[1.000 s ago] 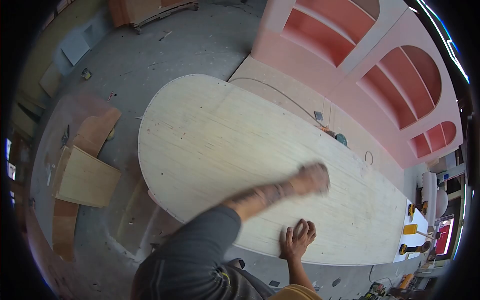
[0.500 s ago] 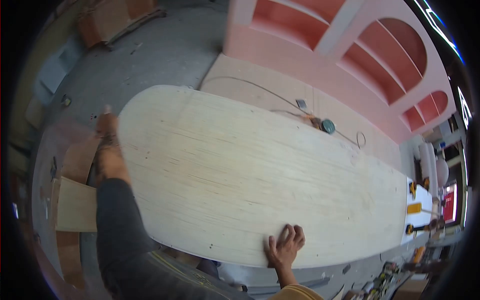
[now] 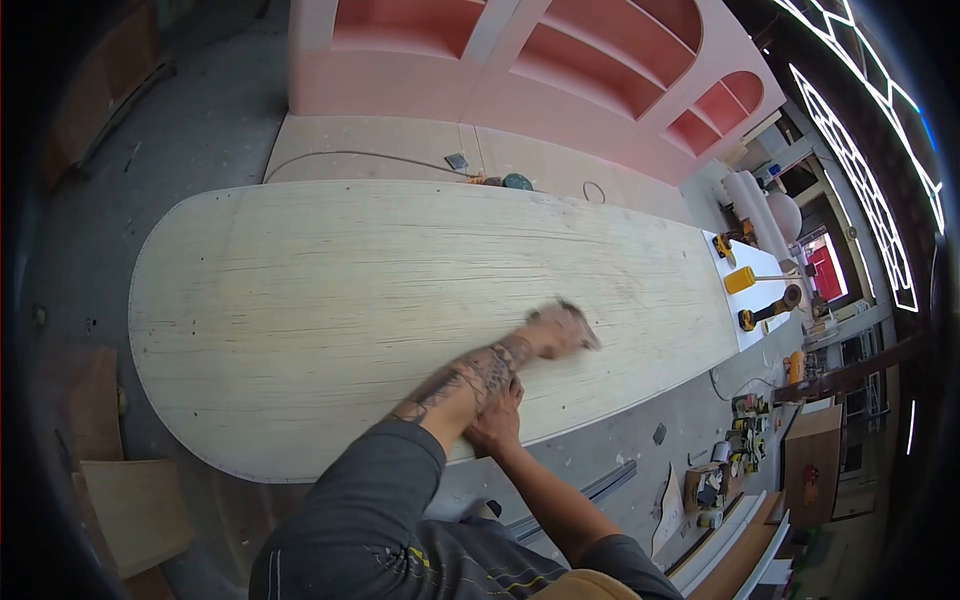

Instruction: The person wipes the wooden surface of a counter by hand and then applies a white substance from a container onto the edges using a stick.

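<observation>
A long pale wooden board [image 3: 330, 300] with one rounded end lies in front of me, its surface streaked with fine dark grain lines. My left hand [image 3: 560, 330] is over the right half of the board, at the end of a tattooed forearm. Motion smears its fingers, and a dark edge shows beside them; I cannot make out whether it holds something. My right hand [image 3: 495, 418] rests on the board near its front edge, fingers stretched out. The left forearm crosses just above it and partly covers the fingertips.
A pink shelf unit [image 3: 400, 80] stands behind the board. A round green-topped tool [image 3: 517, 182] sits by the far edge. Cordless drills [image 3: 722, 246] and a yellow-headed tool [image 3: 740, 279] lie on a white panel at right. Cans and offcuts [image 3: 712, 485] clutter the floor.
My left hand has swept from beyond the rounded left end to the right half of the board. My right hand remains near the front edge. The view has turned rightward.
</observation>
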A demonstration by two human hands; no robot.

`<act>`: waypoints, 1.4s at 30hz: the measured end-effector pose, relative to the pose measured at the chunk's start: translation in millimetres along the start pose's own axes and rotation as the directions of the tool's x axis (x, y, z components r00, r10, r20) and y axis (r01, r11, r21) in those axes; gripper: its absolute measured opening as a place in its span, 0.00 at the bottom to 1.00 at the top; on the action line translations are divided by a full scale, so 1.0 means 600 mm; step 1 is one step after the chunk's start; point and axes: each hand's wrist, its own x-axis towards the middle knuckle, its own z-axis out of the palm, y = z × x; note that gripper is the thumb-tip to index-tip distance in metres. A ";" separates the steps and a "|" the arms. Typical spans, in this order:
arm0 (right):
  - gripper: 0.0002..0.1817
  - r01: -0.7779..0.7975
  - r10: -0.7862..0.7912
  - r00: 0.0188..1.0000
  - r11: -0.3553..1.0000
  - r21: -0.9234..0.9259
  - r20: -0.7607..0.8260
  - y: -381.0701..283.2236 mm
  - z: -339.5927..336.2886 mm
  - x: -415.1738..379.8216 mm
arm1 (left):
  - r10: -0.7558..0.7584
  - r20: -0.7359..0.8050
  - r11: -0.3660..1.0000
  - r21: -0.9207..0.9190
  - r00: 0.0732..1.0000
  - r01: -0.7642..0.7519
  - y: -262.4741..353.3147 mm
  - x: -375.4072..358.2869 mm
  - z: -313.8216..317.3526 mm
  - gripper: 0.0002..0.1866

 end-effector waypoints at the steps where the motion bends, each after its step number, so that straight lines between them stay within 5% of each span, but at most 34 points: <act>1: 0.46 0.130 -0.132 0.991 0.988 -0.085 -0.020 0.012 0.009 -0.001 | 0.276 -0.145 0.936 -0.182 0.950 -0.300 0.023 0.014 0.042 0.33; 2: 0.47 0.243 -0.251 0.968 0.957 -0.161 -0.030 0.018 0.018 -0.011 | 0.097 -0.121 0.920 -0.367 0.988 -0.135 0.064 0.024 0.049 0.36; 4: 0.44 0.298 -0.322 0.938 0.938 -0.179 -0.128 0.017 0.020 -0.023 | 0.057 -0.458 0.936 -0.286 0.887 -0.208 0.048 0.024 0.042 0.32; 5: 0.39 0.098 -0.093 0.993 0.993 0.063 -0.074 -0.010 0.003 -0.010 | 0.258 -0.671 0.779 -0.281 0.696 -0.560 -0.003 -0.007 0.002 0.26; 6: 0.36 0.056 -0.034 0.992 0.981 0.187 -0.121 -0.048 -0.034 -0.005 | 0.167 -0.763 0.853 -0.206 0.624 -0.480 -0.039 -0.083 -0.042 0.22; 7: 0.33 0.079 -0.052 0.990 0.975 0.207 -0.133 -0.046 -0.032 -0.005 | -0.001 -0.852 0.995 -0.053 0.524 -0.084 -0.134 -0.106 -0.020 0.19; 8: 0.32 0.085 -0.066 0.993 0.976 0.199 -0.102 -0.038 -0.026 -0.004 | -0.011 -0.916 0.999 -0.030 0.402 -0.041 -0.222 -0.164 -0.035 0.19; 9: 0.31 0.127 -0.085 0.985 0.945 0.302 -0.149 -0.031 -0.025 -0.004 | -0.153 -0.915 0.982 -0.100 0.374 0.157 -0.263 -0.259 -0.038 0.20; 10: 0.28 0.145 -0.055 0.974 0.899 0.412 -0.221 -0.027 -0.021 -0.008 | -0.500 -0.829 0.796 -0.326 0.250 0.510 -0.296 -0.347 -0.010 0.21; 11: 0.25 0.177 -0.024 0.957 0.838 0.515 -0.291 -0.020 -0.021 -0.014 | -0.580 -0.793 0.592 -0.255 0.185 0.764 -0.370 -0.437 0.043 0.25; 12: 0.25 0.179 -0.013 0.955 0.822 0.540 -0.298 -0.001 -0.022 -0.025 | -0.747 -0.664 0.267 -0.236 0.046 0.935 -0.322 -0.496 0.060 0.30; 13: 0.21 0.278 -0.004 0.924 0.695 0.664 -0.383 0.018 -0.016 -0.040 | -0.804 -0.584 0.167 -0.037 0.114 0.985 -0.339 -0.555 0.102 0.32; 15: 0.16 0.396 0.008 0.889 0.486 0.779 -0.457 0.052 -0.036 -0.093 | -0.677 -0.732 0.265 -0.148 0.075 0.953 -0.314 -0.581 0.135 0.30; 17: 0.13 0.395 -0.038 0.902 0.470 0.790 -0.429 0.145 -0.071 -0.198 | -0.819 -0.560 0.053 -0.285 -0.122 0.957 -0.242 -0.532 0.144 0.31; 19: 0.11 0.321 -0.051 0.932 0.572 0.755 -0.358 0.275 -0.083 -0.309 | -0.773 -0.629 0.062 -0.203 -0.081 0.977 -0.206 -0.434 0.174 0.33; 21: 0.09 0.008 0.157 0.972 0.719 0.695 -0.173 0.414 -0.085 -0.414 | -0.479 -0.853 0.483 -0.059 0.207 0.874 -0.094 -0.247 0.213 0.26; 22: 0.13 -0.285 0.364 0.931 0.668 0.688 0.032 0.493 -0.051 -0.473 | -0.481 -0.779 0.749 -0.126 0.403 0.651 -0.017 -0.136 0.241 0.27; 23: 0.21 -0.471 0.501 0.858 0.678 0.565 0.114 0.582 -0.004 -0.537 | -0.395 -0.709 0.874 -0.094 0.585 0.476 0.122 -0.015 0.257 0.27; 24: 0.29 -0.779 0.718 0.620 0.516 0.356 0.316 0.676 0.049 -0.609 | -0.059 -0.703 0.974 0.113 0.709 0.194 0.245 0.093 0.301 0.30; 25: 0.35 -0.904 0.822 0.421 0.346 0.249 0.384 0.767 0.093 -0.688 | -0.085 -0.410 0.994 -0.093 0.908 0.051 0.380 0.180 0.329 0.30; 26: 0.32 -0.922 0.827 0.138 -0.093 0.375 0.545 0.835 0.106 -0.765 | 0.068 -0.231 0.943 -0.303 0.971 -0.138 0.506 0.244 0.364 0.30; 28: 0.24 -0.605 0.750 -0.167 -0.590 0.534 0.640 0.876 0.036 -0.861 | 0.328 -0.239 0.866 -0.309 0.914 -0.392 0.663 0.296 0.369 0.29; 29: 0.24 -0.529 0.787 -0.186 -0.585 0.615 0.588 0.889 0.016 -0.890 | 0.330 -0.237 0.867 -0.308 0.914 -0.392 0.679 0.296 0.343 0.29; 31: 0.24 -0.437 0.798 -0.248 -0.598 0.672 0.548 0.877 -0.022 -0.973 | 0.297 -0.536 0.758 -0.371 0.790 -0.536 0.673 0.290 0.300 0.28; 33: 0.22 -0.469 0.927 -0.106 -0.365 0.804 0.359 0.845 -0.034 -1.060 | 0.296 -0.642 0.808 -0.227 0.707 -0.544 0.548 0.259 0.264 0.27; 34: 0.22 -0.440 0.921 -0.150 -0.387 0.810 0.359 0.818 -0.028 -1.113 | 0.237 -0.616 0.956 0.011 0.751 -0.292 0.465 0.215 0.247 0.28; 35: 0.21 -0.488 0.905 -0.217 -0.426 0.762 0.366 0.786 -0.020 -1.169 | 0.062 -0.701 0.972 -0.121 0.711 -0.204 0.380 0.174 0.235 0.29; 36: 0.20 -0.530 0.885 -0.278 -0.465 0.709 0.372 0.750 -0.009 -1.215 | 0.052 -0.778 0.997 0.007 0.627 -0.074 0.299 0.109 0.208 0.29; 37: 0.18 -0.427 0.818 -0.364 -0.572 0.701 0.445 0.695 -0.012 -1.251 | 0.081 -0.767 0.993 0.010 0.637 -0.115 0.205 0.040 0.197 0.29; 38: 0.16 -0.314 0.743 -0.427 -0.656 0.687 0.515 0.635 -0.024 -1.269 | -0.246 -0.866 0.926 -0.077 0.436 0.370 0.106 -0.026 0.193 0.29; 39: 0.15 -0.265 0.670 -0.505 -0.720 0.642 0.544 0.575 -0.040 -1.265 | -0.345 -0.875 0.773 -0.061 0.339 0.631 0.017 -0.099 0.189 0.29; 40: 0.14 -0.209 0.588 -0.576 -0.778 0.592 0.569 0.527 -0.049 -1.256 | -0.348 -0.901 0.710 -0.074 0.258 0.700 -0.060 -0.163 0.187 0.30; 42: 0.15 -0.279 0.632 -0.546 -0.757 0.591 0.550 0.492 -0.044 -1.254 | -0.719 -0.689 0.229 -0.114 0.089 0.967 -0.089 -0.218 0.170 0.30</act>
